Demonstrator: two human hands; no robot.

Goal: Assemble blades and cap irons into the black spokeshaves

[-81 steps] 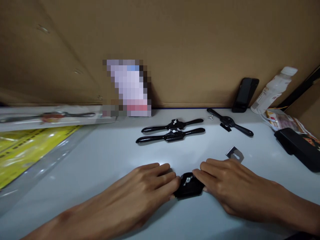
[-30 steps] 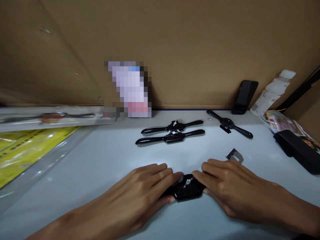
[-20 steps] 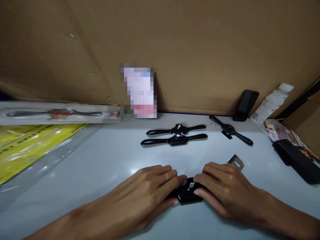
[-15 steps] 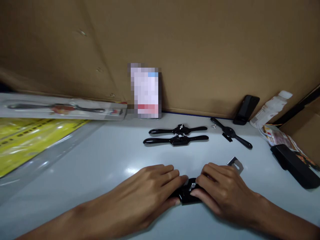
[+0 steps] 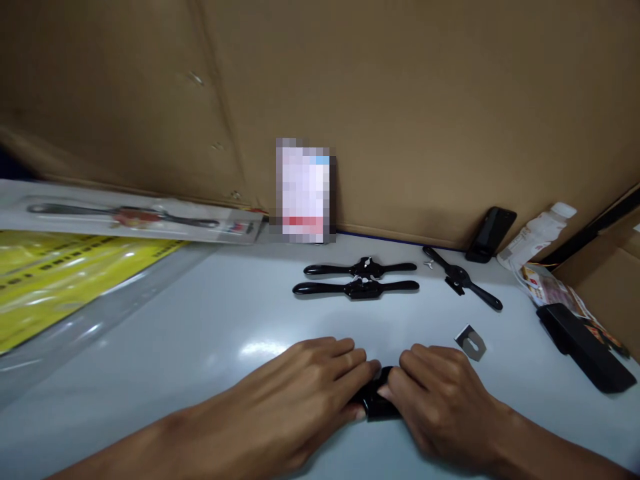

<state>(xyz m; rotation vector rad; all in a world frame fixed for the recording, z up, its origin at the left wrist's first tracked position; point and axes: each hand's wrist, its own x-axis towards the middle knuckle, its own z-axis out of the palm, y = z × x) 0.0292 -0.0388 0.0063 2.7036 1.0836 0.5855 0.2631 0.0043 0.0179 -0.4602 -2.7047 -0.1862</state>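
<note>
Backdrop: a cardboard wall [image 5: 400, 100] stands along the far edge of the bench.
Bench: pale grey surface [image 5: 190, 313]; a yellow packet [image 5: 55, 280] and a long blister pack [image 5: 130, 217] lie at its left side.
Left hand: the left hand [image 5: 295, 393] lies palm down, fingers [image 5: 350, 373] together and pressed onto the left end of a black tool.
Right hand: the right hand [image 5: 440, 400] lies palm down, fingers curled over the right end of the same tool, touching it.
Held tool: the black tool [image 5: 375, 400] rests on the bench between both hands at the near edge — only its middle shows, the rest is covered.
Finished tools: two black two-handled tools [image 5: 360, 279] lie side by side, parallel, in mid-bench, each with its centre parts in place.
Third tool: one more handled tool [image 5: 463, 287] lies at an angle to the right, a small wing screw [image 5: 428, 265] just beside it.
Loose blade: a small metal blade [image 5: 471, 342] lies apart, near the right hand.
Progress: judged from the layout, two tools look complete; the blade is not yet fitted.
Right edge: a phone [image 5: 491, 233], a bottle [image 5: 537, 233] and a black case [image 5: 583, 347].
</note>
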